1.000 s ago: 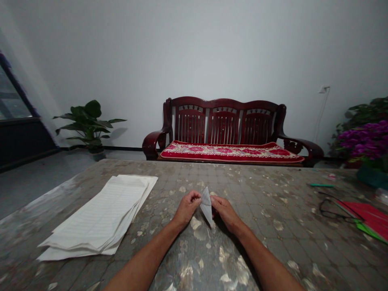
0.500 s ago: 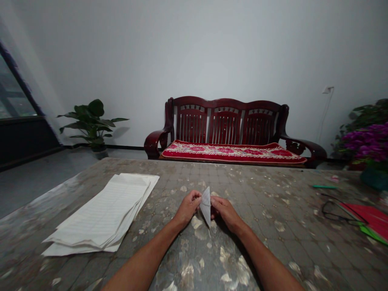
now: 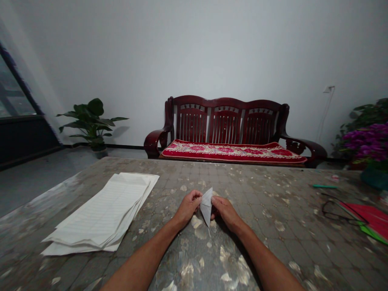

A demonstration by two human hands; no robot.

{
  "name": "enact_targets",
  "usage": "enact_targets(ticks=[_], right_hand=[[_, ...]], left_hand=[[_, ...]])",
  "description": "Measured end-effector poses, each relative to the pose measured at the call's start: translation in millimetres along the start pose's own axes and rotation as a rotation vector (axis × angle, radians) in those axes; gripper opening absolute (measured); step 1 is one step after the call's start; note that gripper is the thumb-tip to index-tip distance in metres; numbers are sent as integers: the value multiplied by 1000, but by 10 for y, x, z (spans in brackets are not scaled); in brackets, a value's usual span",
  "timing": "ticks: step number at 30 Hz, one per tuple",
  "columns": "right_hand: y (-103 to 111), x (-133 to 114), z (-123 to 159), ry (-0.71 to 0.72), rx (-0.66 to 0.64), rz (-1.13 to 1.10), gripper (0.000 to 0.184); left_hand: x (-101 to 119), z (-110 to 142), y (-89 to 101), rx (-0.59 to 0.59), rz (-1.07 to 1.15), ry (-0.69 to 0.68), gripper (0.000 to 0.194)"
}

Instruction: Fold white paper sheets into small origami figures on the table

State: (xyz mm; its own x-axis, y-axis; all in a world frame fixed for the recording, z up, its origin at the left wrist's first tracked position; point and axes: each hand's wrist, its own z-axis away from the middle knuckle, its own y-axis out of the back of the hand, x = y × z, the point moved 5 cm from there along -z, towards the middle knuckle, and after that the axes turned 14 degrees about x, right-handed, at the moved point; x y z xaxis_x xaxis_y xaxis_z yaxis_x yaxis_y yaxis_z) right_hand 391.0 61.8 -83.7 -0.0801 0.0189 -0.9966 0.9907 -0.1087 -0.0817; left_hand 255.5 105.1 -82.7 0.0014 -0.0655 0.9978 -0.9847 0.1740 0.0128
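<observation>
Folded paper triangle is pinched between left hand and right hand, fingers closed on it. Lined paper stack lies left on the worktop, glasses right.

Left hand and right hand pinching a folded paper triangle, tip downward, over a mottled tabletop; stacked lined paper at left, red-cushioned wooden settee beyond

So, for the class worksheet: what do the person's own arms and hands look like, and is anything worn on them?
The left forearm and right forearm are bare, with no sleeve in view. The left hand and right hand wear no gloves, and no watch, bracelet or ring can be seen.
</observation>
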Motion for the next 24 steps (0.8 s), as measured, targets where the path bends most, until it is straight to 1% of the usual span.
enact_targets(ticks=[3, 6, 12, 15, 17, 20, 22, 24], right_hand=[[1, -3, 1, 11, -4, 11, 49], [-5, -16, 7, 21, -7, 25, 46], [-25, -27, 21, 35, -19, -11, 44], [-30, -18, 15, 51, 6, 47, 41], [-36, -38, 13, 110, 24, 145, 35], [-37, -131, 36, 299, 79, 376, 23], [-22, -196, 67, 410, 149, 562, 20], [-11, -249, 103, 488, 206, 707, 21]], left_hand=[[32, 13, -2, -11, 11, 14, 28], [49, 11, 8, 3, 28, 17, 30], [45, 6, 11, 11, 62, 16, 31], [24, -1, 12, 11, 69, 22, 30], [7, -12, 16, 12, 67, 19, 28], [19, -13, 30, 44, 20, -31, 28], [84, 22, 48, 122, -80, -135, 31], [187, 98, 37, 199, -223, -284, 41]])
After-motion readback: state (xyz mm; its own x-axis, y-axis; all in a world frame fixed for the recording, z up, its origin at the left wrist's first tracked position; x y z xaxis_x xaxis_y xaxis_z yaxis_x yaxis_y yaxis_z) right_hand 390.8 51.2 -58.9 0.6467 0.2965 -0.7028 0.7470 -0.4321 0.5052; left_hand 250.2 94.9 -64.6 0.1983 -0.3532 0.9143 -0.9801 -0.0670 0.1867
